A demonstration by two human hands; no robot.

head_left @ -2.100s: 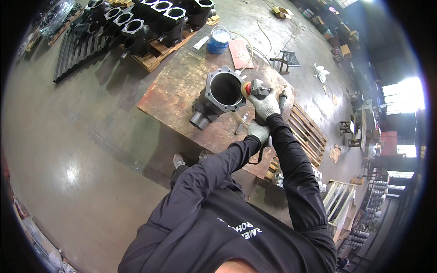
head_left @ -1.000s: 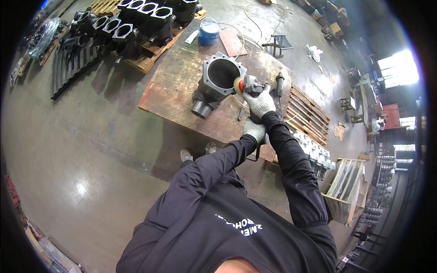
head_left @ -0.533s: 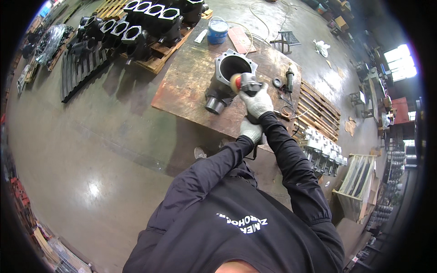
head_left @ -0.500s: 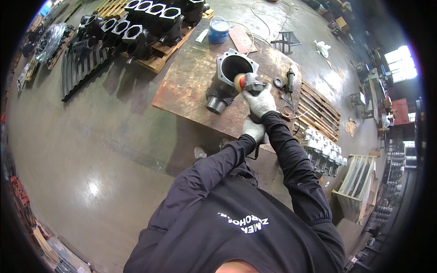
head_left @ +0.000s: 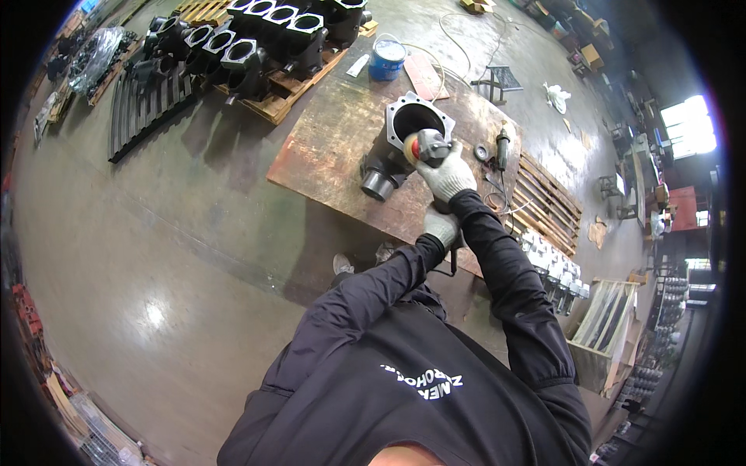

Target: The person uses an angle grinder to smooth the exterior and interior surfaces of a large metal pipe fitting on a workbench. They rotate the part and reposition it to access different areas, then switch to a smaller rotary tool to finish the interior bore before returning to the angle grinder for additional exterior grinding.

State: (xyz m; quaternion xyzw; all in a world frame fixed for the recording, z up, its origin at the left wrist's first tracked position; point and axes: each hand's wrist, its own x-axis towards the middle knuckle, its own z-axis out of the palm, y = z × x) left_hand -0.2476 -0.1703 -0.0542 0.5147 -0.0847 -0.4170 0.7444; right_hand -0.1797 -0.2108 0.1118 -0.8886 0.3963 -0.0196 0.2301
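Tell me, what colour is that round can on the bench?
Blue can, white-rimmed top, seen in the head view.

A round blue can (head_left: 387, 60) with a pale lid stands at the far edge of the rusty tabletop (head_left: 326, 147). Just right of it lies a flat reddish-brown sheet (head_left: 425, 76). White lettering marks the back of the person's black top (head_left: 420, 380).
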